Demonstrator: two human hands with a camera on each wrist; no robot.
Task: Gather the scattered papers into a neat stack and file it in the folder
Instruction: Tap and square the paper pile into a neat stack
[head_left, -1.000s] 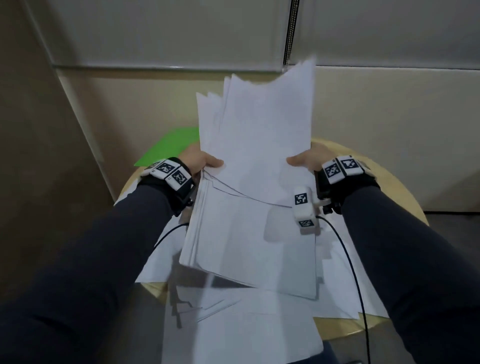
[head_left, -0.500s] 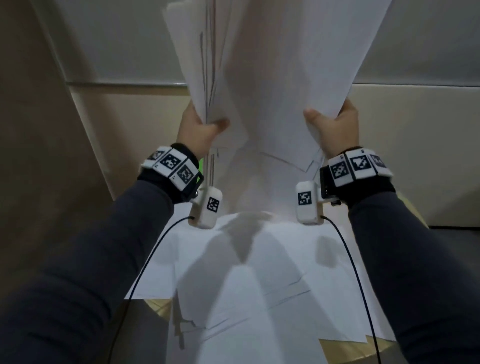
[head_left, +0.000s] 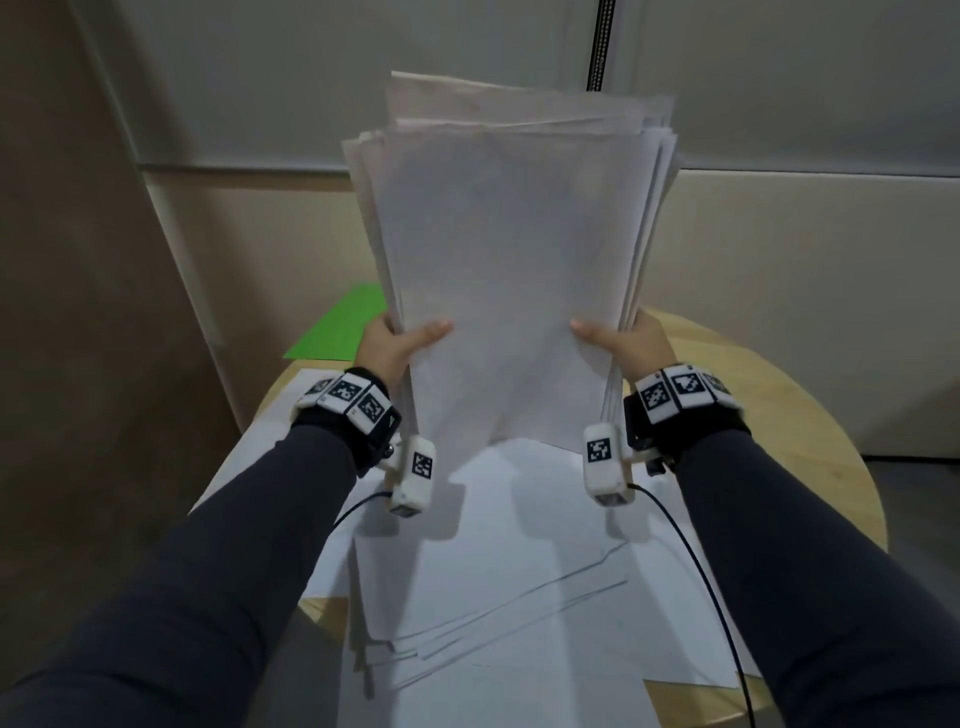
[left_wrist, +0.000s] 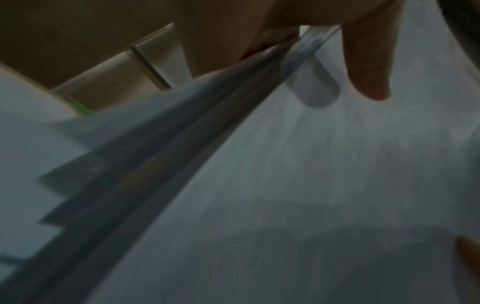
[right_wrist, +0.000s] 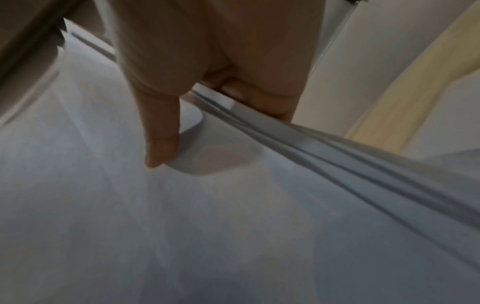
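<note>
A thick stack of white papers (head_left: 514, 270) stands upright above the round wooden table (head_left: 810, 415), its top edges uneven. My left hand (head_left: 395, 343) grips the stack's left edge, thumb on the front sheet, and my right hand (head_left: 618, 340) grips the right edge the same way. The wrist views show each thumb (left_wrist: 369, 67) (right_wrist: 158, 131) pressed on the front sheet and the stack's layered edges (left_wrist: 155, 156) (right_wrist: 337, 152). More loose white sheets (head_left: 519, 582) lie spread on the table below. A green folder (head_left: 343, 325) lies at the table's far left, partly hidden by the stack.
A beige wall panel (head_left: 779, 291) stands close behind the table, with a brown wall (head_left: 78, 312) at the left. Black cables (head_left: 696, 551) hang from the wrist cameras over the loose sheets. Some sheets overhang the table's near edge.
The stack, lifted from a fanned tilt to high overhead, has come back down and stands upright between both hands, its sheets more aligned. Both hands still hold its sides.
</note>
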